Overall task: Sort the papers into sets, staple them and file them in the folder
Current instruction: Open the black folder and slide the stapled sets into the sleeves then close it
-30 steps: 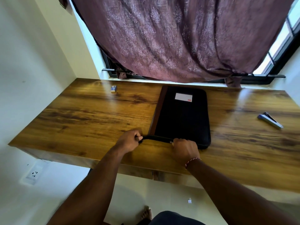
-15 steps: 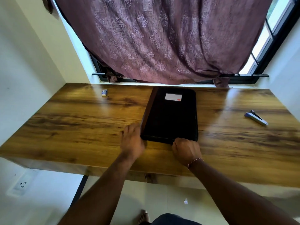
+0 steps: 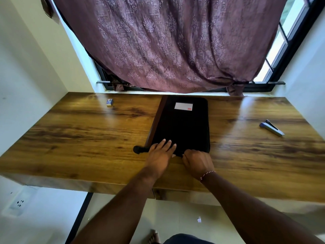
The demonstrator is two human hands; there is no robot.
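Atop the folder (image 3: 182,127), left hand (image 3: 161,154) lies flat.

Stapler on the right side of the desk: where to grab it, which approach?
Pinch the stapler across its narrow sides at mid-length, coming straight down from above. It lies flat on the desk, long axis diagonal, both sides free. The right hand, at the folder edge, is nearer.

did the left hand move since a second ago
Yes. The left hand went right: it was beside the black folder's near-left corner gripping the strap; now its fingers lie flat on the cover.
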